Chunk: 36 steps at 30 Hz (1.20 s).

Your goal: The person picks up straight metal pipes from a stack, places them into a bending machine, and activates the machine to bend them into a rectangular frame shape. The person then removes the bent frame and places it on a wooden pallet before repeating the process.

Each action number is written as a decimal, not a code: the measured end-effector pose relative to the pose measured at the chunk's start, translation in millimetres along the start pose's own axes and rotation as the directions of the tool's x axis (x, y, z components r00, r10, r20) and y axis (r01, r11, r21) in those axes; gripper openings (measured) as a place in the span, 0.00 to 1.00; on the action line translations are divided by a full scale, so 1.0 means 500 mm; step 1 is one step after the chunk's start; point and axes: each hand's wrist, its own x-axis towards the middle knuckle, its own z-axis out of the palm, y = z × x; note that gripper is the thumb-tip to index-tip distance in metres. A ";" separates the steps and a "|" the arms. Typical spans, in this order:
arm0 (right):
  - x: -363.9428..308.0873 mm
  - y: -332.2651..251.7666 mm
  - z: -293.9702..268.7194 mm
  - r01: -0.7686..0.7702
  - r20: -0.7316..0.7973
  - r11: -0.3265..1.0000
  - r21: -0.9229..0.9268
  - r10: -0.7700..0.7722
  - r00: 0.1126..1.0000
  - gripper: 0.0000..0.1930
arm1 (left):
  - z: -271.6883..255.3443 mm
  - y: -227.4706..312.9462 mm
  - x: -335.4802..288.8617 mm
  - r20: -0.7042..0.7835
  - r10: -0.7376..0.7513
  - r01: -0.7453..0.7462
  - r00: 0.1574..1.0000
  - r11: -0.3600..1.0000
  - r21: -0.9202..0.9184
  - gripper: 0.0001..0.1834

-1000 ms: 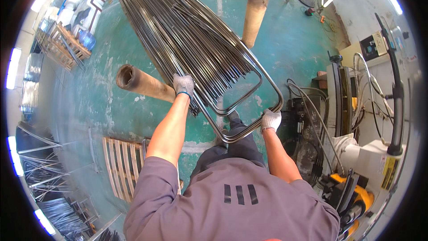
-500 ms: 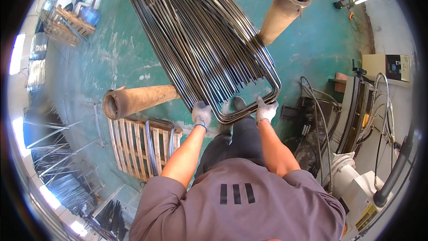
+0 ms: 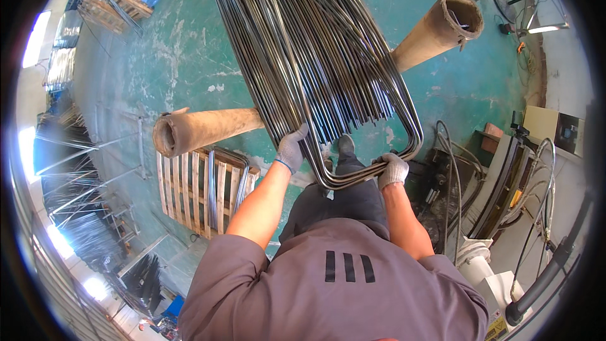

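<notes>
Rods: a bundle of long bent metal rods (image 3: pixel 303 44) lies across two cardboard tubes, its looped end nearest the person.
Head view, left hand: the gloved left hand (image 3: pixel 291 149) is clenched on the left side of the rods' loop, just beside the near tube.
Head view, right hand: the gloved right hand (image 3: pixel 393 169) is wrapped around the lower right bend of the same loop.
Left tube: a brown cardboard tube (image 3: pixel 202 129) sticks out from under the bundle toward the left, its open end facing out.
Right tube: a second brown tube (image 3: pixel 439 28) comes out from under the bundle on the right, open end up.
Pallet: a wooden pallet (image 3: pixel 189 189) lies on the green floor (image 3: pixel 177 44) below the left tube, with a few bent rods on it.
Right edge: a machine (image 3: pixel 505 177) with cables stands near the right hand.
</notes>
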 end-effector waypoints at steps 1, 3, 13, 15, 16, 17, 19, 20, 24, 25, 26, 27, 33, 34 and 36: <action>-0.019 -0.018 -0.006 -0.025 -0.003 1.000 0.008 0.025 1.000 0.05 | 0.027 0.023 -0.013 0.129 -0.091 0.102 0.988 0.991 -0.083 0.27; -0.029 -0.038 -0.038 -0.075 0.046 0.996 0.037 0.073 0.996 0.06 | 0.062 0.045 -0.029 0.278 -0.070 0.121 0.958 0.978 -0.172 0.31; -0.008 -0.026 -0.066 -0.256 0.236 0.948 0.192 0.209 0.949 0.03 | 0.184 0.113 -0.118 0.451 -0.066 0.123 0.890 0.987 -0.099 0.26; -0.032 -0.015 -0.056 -0.233 0.301 0.951 0.205 0.166 0.939 0.03 | 0.221 0.141 -0.153 0.458 -0.060 0.101 0.887 0.993 -0.065 0.23; -0.046 -0.015 -0.054 -0.228 0.362 0.955 0.191 0.148 0.920 0.03 | 0.230 0.147 -0.169 0.496 -0.045 0.091 0.867 0.993 -0.070 0.22; -0.046 -0.010 -0.061 -0.261 0.411 0.946 0.193 0.164 0.897 0.03 | 0.230 0.142 -0.178 0.539 -0.012 0.053 0.842 0.997 -0.061 0.23; -0.034 0.000 -0.083 -0.326 0.527 0.925 0.193 0.183 0.830 0.02 | 0.257 0.142 -0.237 0.547 0.085 -0.018 0.833 0.992 -0.127 0.23; -0.033 0.004 -0.090 -0.379 0.564 0.900 0.216 0.202 0.800 0.05 | 0.261 0.134 -0.257 0.580 0.120 -0.017 0.806 0.983 -0.180 0.23; -0.077 0.010 -0.077 -0.327 0.654 0.924 0.197 0.124 0.746 0.10 | 0.255 0.141 -0.341 0.707 0.169 -0.013 0.687 0.975 -0.221 0.20; -0.079 0.013 -0.073 -0.326 0.692 0.925 0.196 0.105 0.714 0.11 | 0.244 0.149 -0.367 0.702 0.169 -0.030 0.692 0.978 -0.205 0.21; -0.088 0.013 -0.063 -0.326 0.728 0.925 0.196 0.086 0.680 0.12 | 0.231 0.157 -0.391 0.698 0.167 -0.046 0.697 0.981 -0.189 0.22; -0.098 0.010 -0.054 -0.243 0.715 0.956 0.165 0.053 0.697 0.14 | 0.213 0.164 -0.418 0.692 0.170 -0.053 0.702 0.981 -0.187 0.23; -0.257 0.017 0.090 0.027 0.867 0.992 0.122 -0.120 0.484 0.18 | 0.062 0.241 -0.598 0.658 0.414 -0.386 0.629 0.901 -0.197 0.28; -0.292 0.034 0.120 0.047 0.914 0.993 0.111 -0.121 0.388 0.18 | 0.024 0.257 -0.634 0.604 0.485 -0.449 0.633 0.865 -0.224 0.28; -0.351 0.074 0.170 0.071 0.926 0.990 0.120 -0.137 0.351 0.18 | -0.040 0.301 -0.718 0.473 0.611 -0.579 0.635 0.782 -0.231 0.27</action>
